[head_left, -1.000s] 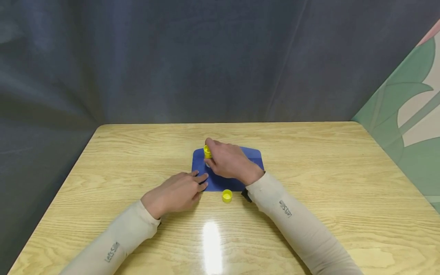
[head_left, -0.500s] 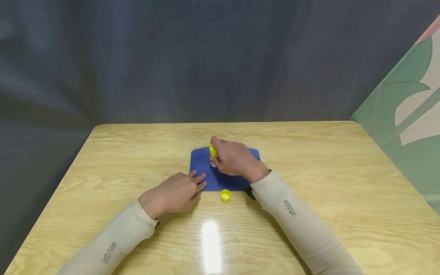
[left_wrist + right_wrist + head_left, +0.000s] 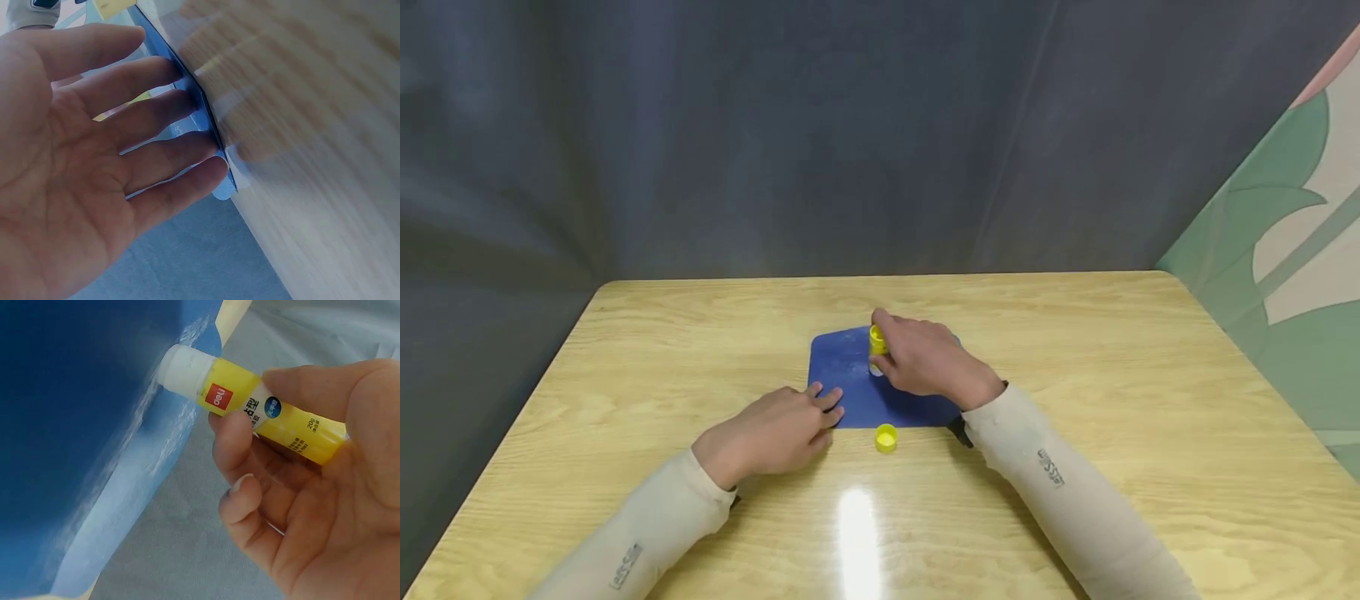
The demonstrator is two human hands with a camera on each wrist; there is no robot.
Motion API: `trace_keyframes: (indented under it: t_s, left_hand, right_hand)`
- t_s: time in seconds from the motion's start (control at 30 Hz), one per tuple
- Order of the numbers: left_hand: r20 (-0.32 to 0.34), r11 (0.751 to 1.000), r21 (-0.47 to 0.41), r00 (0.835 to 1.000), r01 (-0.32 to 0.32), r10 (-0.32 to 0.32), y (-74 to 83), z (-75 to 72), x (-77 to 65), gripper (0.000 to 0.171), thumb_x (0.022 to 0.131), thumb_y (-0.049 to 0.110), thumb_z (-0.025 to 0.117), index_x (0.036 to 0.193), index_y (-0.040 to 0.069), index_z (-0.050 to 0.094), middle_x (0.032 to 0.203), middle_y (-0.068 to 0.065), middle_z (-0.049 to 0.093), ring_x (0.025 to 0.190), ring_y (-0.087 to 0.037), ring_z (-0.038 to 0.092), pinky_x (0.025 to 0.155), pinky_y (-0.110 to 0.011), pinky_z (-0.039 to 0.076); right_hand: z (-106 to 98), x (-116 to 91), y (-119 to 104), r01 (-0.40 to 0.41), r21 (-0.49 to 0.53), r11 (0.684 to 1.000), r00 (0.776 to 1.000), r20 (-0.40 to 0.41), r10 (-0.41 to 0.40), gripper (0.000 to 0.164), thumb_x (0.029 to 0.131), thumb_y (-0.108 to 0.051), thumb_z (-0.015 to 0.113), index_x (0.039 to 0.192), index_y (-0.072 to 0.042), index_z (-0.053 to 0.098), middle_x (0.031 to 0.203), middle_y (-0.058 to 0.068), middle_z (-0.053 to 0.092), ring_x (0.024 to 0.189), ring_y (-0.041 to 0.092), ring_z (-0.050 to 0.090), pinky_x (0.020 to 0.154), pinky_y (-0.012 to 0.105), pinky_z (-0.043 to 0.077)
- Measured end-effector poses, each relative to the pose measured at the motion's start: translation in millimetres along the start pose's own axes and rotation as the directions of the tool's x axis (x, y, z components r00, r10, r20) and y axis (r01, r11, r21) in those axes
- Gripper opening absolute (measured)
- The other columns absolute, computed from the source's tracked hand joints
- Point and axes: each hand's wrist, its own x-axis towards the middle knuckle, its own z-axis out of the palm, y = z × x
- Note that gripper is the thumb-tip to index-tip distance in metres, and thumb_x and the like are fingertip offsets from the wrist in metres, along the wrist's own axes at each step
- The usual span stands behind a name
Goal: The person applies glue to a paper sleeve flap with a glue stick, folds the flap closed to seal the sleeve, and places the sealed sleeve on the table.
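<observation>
In my right hand (image 3: 928, 358) I grip a yellow glue stick (image 3: 275, 415) with a red label patch, uncapped end down. Its white tip meets the blue paper (image 3: 846, 404), an envelope-like sheet with a folded flap. Whitish glue streaks (image 3: 125, 450) run along the fold in the right wrist view. My left hand (image 3: 771, 433) lies at the sheet's near left corner with fingers spread. Those straight fingertips press on the paper's edge in the left wrist view. A round yellow cap (image 3: 886, 438) sits on the table just in front of the paper.
The light wooden table (image 3: 662, 358) spreads on all sides of the paper. Behind it hangs a dark grey curtain (image 3: 820, 133). A panel with green leaf shapes (image 3: 1285, 275) stands at the right.
My right hand has moved the glue stick rightward across the paper. My left hand keeps its hold at the corner. The whole view has shifted slightly.
</observation>
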Motion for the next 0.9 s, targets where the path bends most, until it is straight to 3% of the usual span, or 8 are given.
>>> trace_keyframes:
  t_s: [0.37,0.63,0.9]
  left_hand:
    - [-0.017,1.000,0.006,1.000,0.000,0.000,3.0,1.2,-1.7,0.041,0.103,0.025,0.054,0.138,0.006,0.059,0.151,-0.014,0.049,0.138,-0.037,0.048,0.105,-0.050,0.046]
    - [-0.029,1.000,-0.016,0.999,0.016,-0.017,-0.9,5.1,-8.9,0.040,0.103,0.026,0.054,0.138,0.007,0.058,0.151,-0.014,0.048,0.138,-0.037,0.048,0.100,-0.051,0.049]
    - [-0.061,1.000,-0.015,0.998,-0.010,0.009,-1.7,6.3,-3.9,0.038,0.102,0.023,0.057,0.137,0.008,0.061,0.149,-0.014,0.051,0.136,-0.037,0.050,0.089,-0.051,0.054]
  right_hand:
    - [-3.6,-15.0,16.0,-0.009,0.004,1.000,1.000,0.010,0.009,0.032,0.097,-0.032,0.065,0.110,-0.011,0.045,0.076,-0.001,0.057,0.060,0.016,0.054,0.052,0.029,0.041]
    - [-7.5,-12.0,19.9,0.021,-0.035,0.999,0.999,0.028,-0.020,0.028,0.096,-0.030,0.066,0.107,-0.013,0.046,0.079,-0.003,0.057,0.060,0.016,0.054,0.053,0.030,0.041]
    - [-10.7,-14.1,28.4,-0.051,-0.087,0.995,0.995,0.081,0.058,0.027,0.097,-0.031,0.064,0.110,-0.017,0.045,0.086,-0.003,0.055,0.065,0.018,0.056,0.057,0.032,0.043]
